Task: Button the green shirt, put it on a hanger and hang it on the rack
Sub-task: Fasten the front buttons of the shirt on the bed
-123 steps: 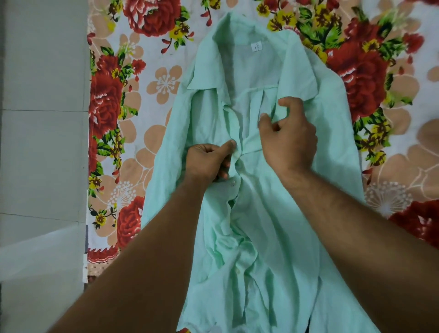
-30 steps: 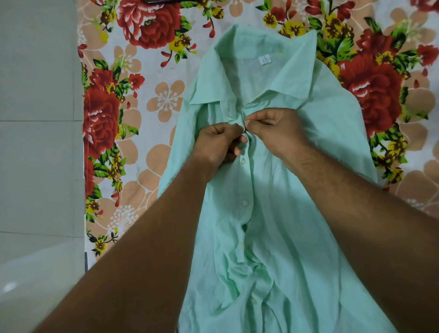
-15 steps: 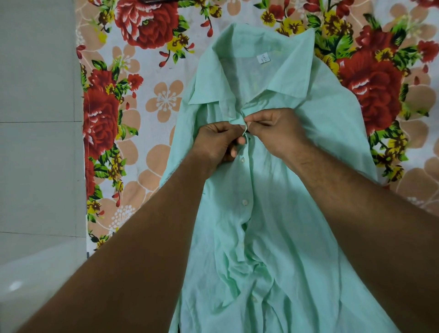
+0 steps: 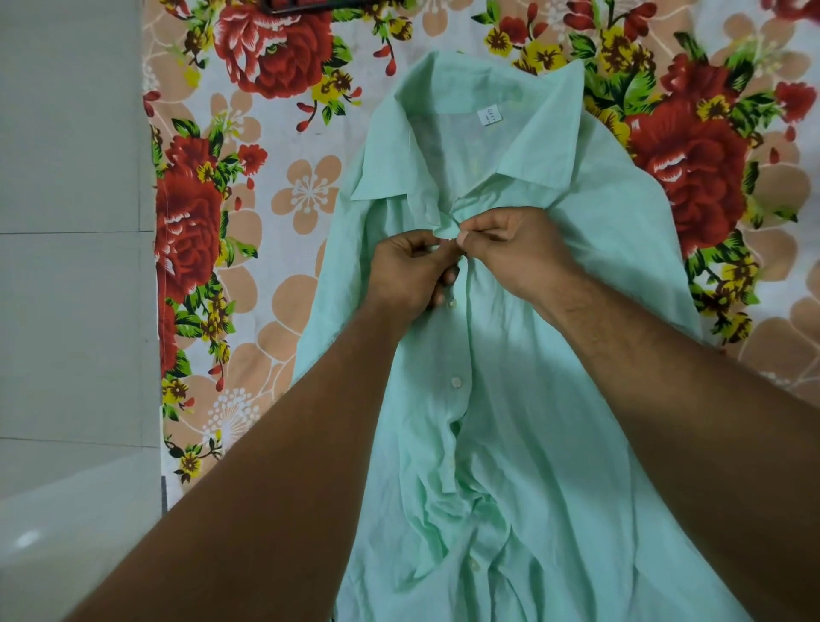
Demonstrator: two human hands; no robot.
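Two forearms take up the lower frame, both bare from wrist to picture edge. The left forearm (image 4: 275,466) enters from about 7 o'clock and the right forearm (image 4: 687,399) from about 4 o'clock. Fine dark hair shows along the right forearm, thickest near the wrist. The left hand (image 4: 410,271) and right hand (image 4: 517,253) are bare as well, with short nails visible on a thumb and a fingertip.

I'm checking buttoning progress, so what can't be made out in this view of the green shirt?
Head view:
- Button being worked on the green shirt: hidden under the pinching left hand and right hand; fastened or not, unclear.
- Shirt hem: cut off by the bottom edge.
- Neck label: print too small to read.
- Dark object: cut off by the top edge.
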